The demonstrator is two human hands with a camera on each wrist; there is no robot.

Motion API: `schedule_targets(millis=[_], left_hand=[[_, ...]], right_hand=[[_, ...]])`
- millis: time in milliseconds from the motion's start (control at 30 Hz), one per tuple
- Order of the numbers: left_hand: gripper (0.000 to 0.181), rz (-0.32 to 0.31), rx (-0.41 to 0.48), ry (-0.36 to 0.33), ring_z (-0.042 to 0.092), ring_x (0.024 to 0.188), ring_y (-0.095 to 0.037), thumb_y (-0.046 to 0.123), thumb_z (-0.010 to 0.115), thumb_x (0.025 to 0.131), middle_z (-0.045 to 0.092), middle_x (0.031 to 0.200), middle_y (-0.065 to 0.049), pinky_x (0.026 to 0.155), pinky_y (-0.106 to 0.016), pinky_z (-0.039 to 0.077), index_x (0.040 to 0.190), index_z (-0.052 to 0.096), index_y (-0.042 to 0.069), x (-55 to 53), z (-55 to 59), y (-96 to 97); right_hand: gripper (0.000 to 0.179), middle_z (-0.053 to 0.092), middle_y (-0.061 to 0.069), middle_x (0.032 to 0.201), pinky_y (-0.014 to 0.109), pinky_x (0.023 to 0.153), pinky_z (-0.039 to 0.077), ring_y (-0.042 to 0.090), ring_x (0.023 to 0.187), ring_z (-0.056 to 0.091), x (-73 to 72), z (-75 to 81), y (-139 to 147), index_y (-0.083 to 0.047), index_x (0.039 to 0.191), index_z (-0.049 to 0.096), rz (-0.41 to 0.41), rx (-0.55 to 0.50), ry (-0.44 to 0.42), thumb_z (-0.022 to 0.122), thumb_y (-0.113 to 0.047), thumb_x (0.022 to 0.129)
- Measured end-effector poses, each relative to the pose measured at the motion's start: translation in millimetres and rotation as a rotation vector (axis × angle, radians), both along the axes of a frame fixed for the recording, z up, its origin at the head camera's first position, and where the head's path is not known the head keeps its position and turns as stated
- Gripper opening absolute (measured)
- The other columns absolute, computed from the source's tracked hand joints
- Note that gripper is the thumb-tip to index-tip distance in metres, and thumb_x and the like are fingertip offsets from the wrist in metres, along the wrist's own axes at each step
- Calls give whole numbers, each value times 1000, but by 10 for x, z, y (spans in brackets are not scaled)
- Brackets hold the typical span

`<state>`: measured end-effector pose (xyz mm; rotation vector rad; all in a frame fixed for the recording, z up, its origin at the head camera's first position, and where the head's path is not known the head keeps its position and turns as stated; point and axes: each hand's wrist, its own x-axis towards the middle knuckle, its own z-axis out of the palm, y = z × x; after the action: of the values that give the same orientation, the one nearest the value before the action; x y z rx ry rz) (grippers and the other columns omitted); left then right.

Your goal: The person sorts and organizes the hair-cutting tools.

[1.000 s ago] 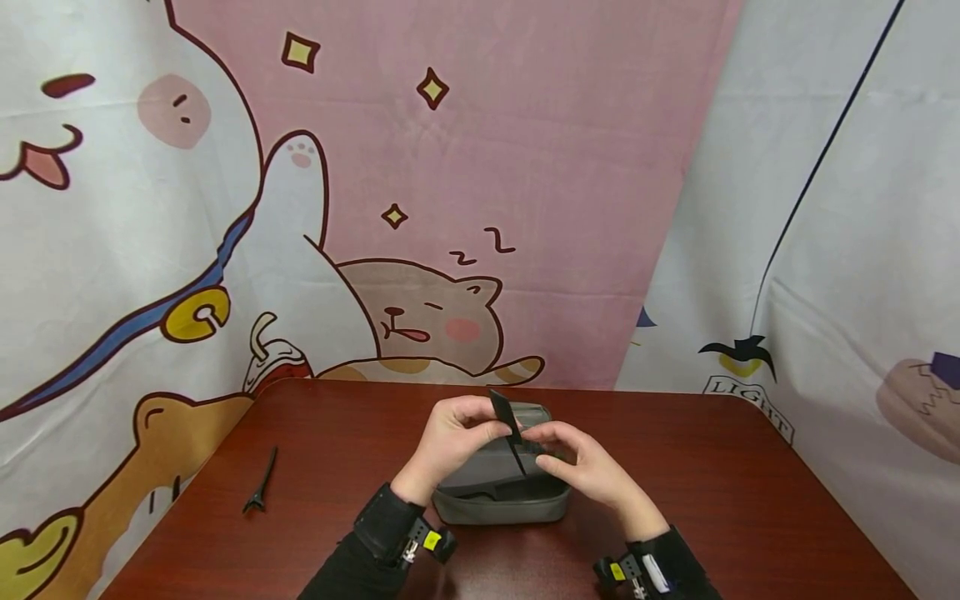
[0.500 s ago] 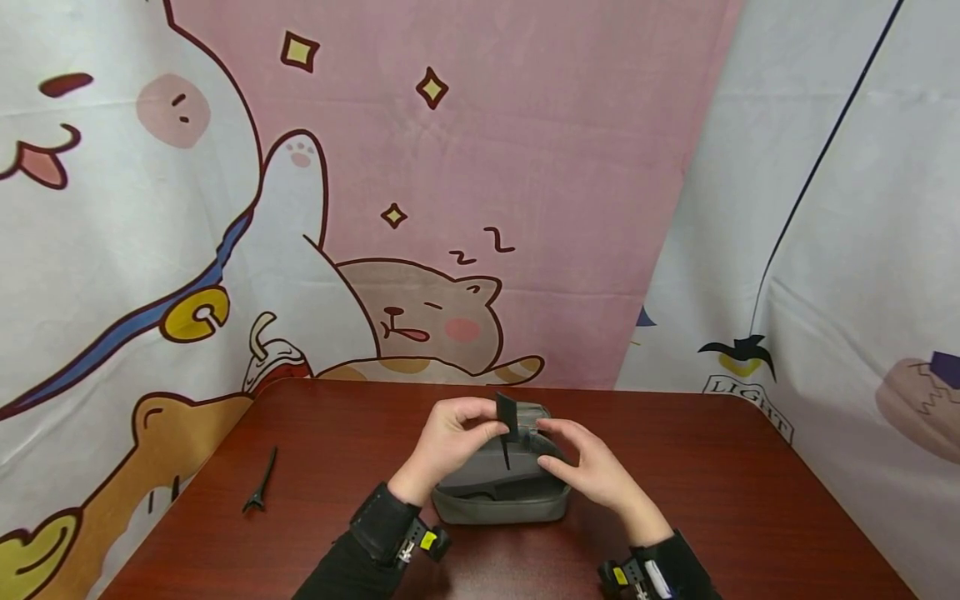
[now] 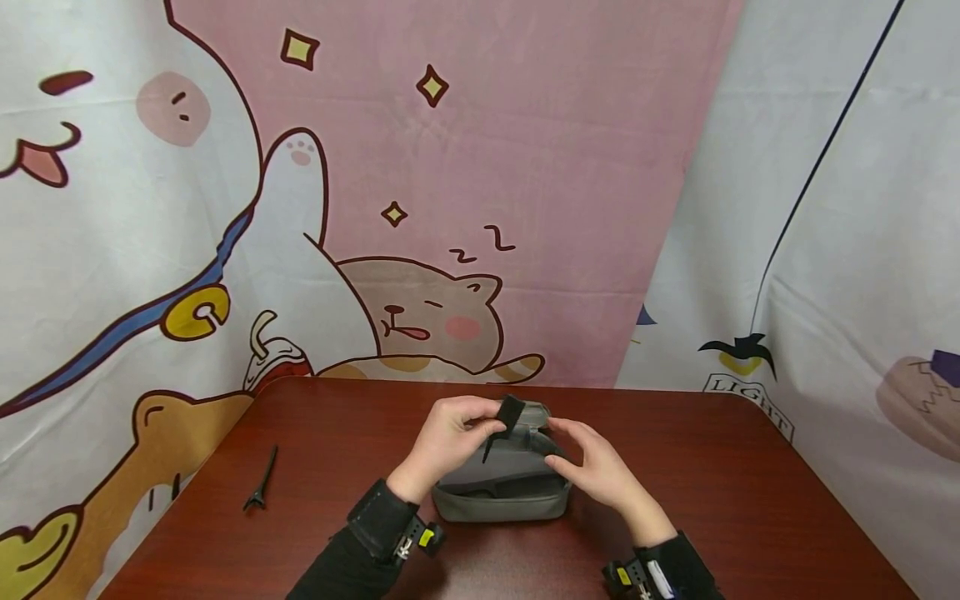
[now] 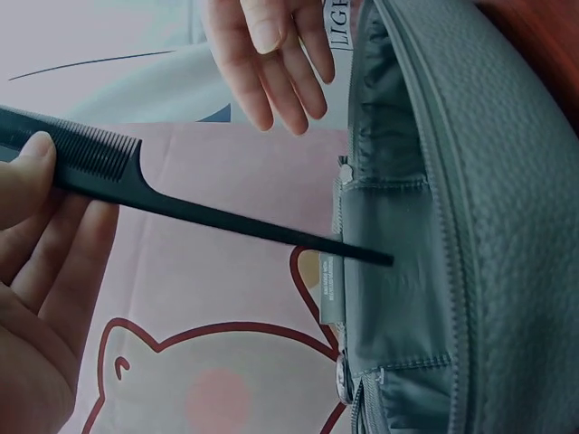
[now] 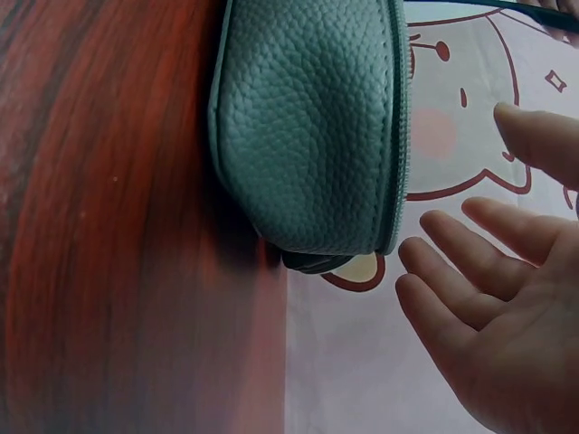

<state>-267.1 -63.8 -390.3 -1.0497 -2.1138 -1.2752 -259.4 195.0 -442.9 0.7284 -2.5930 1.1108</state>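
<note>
Left hand [image 3: 447, 442], at 10 o'clock of the grey pouch [image 3: 502, 510]: thumb and fingers grasp the black comb [image 3: 512, 413] by its toothed body. The comb is held at 12 o'clock, above the bench [image 3: 705, 467] and over the open pouch, its slim tail slanting down towards 7 o'clock in the head view. In the left wrist view the teeth face 12 o'clock and the tail runs towards 4 o'clock, its tip overlapping the lining [image 4: 398, 307]; whether the two touch cannot be told. Right hand [image 3: 606, 477], at 3 o'clock of the pouch: released, fingers parted and loosely extended near the zipped rim. The pouch rests on the bench, pebbled outside, its lining divided by stitching, with a printed label [image 4: 332, 285] too small to read. A slim dark object [image 3: 260, 481], forked at its lower end, lies on the bench at 9 o'clock, well apart from the pouch. Dark sleeves [image 3: 337, 554] enter from 7 and 5 o'clock. Beyond the bench, at 12 o'clock: a backdrop cloth [image 3: 570, 167] printed with cartoon animals
</note>
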Motion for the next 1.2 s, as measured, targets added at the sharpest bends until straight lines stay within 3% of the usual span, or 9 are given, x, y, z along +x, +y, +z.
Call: schedule_targets(millis=[267,733,1200], left_hand=[[14,24,-90,66,69,90,-12,4,77,84,74,95,0,74,-23,55,95,77,11,-32,-21,-10],[15,31,-197,76,68,87,-10,6,77,85,74,95,2,73,-23,53,98,77,12,-118,-50,-26],[17,25,-285,65,68,86,-9,6,77,85,74,96,1,72,-20,52,101,77,11,-168,-66,-16]], right_hand=[[53,59,19,130,54,95,46,37,120,55,-1,-46,15,5,136,53,-45,68,-11,72,-17,92],[48,59,21,128,53,92,48,37,114,59,44,-38,0,6,135,53,-108,89,-115,69,-9,92],[34,65,20,118,52,90,50,36,107,63,36,-86,-15,8,123,62,-153,98,-137,64,1,90]])
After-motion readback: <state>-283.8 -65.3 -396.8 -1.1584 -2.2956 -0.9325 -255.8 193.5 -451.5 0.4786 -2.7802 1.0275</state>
